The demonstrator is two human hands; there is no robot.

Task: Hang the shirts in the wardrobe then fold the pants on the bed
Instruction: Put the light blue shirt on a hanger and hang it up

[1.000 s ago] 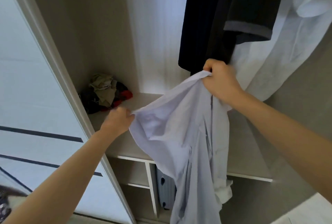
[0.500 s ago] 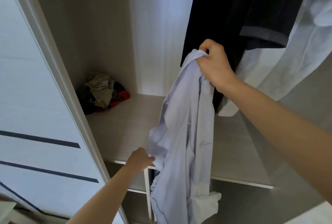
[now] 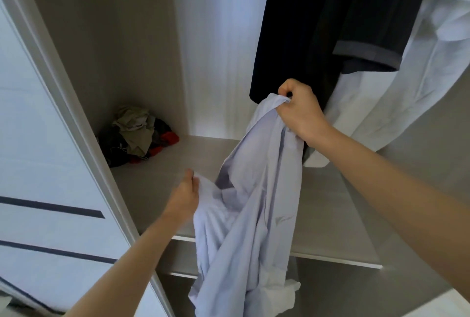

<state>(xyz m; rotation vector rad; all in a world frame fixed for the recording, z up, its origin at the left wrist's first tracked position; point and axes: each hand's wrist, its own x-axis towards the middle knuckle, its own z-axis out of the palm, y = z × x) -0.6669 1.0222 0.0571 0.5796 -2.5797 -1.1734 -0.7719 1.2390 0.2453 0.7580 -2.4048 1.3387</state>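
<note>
A pale lilac shirt (image 3: 254, 189) hangs limp at centre, before the wardrobe shelf (image 3: 152, 184). The right hand (image 3: 298, 115), one o'clock, bunches its top edge in curled fingers; the left hand (image 3: 181, 199), eight o'clock, pinches a lower fold. Light, floppy cloth, likely best held at the shoulders. The shelf holds crumpled clothes (image 3: 137, 136) at ten o'clock.

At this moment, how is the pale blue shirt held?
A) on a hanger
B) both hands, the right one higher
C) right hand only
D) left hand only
B: the right hand grips the top of the pale blue shirt, and the left hand pinches its edge lower down.
</note>
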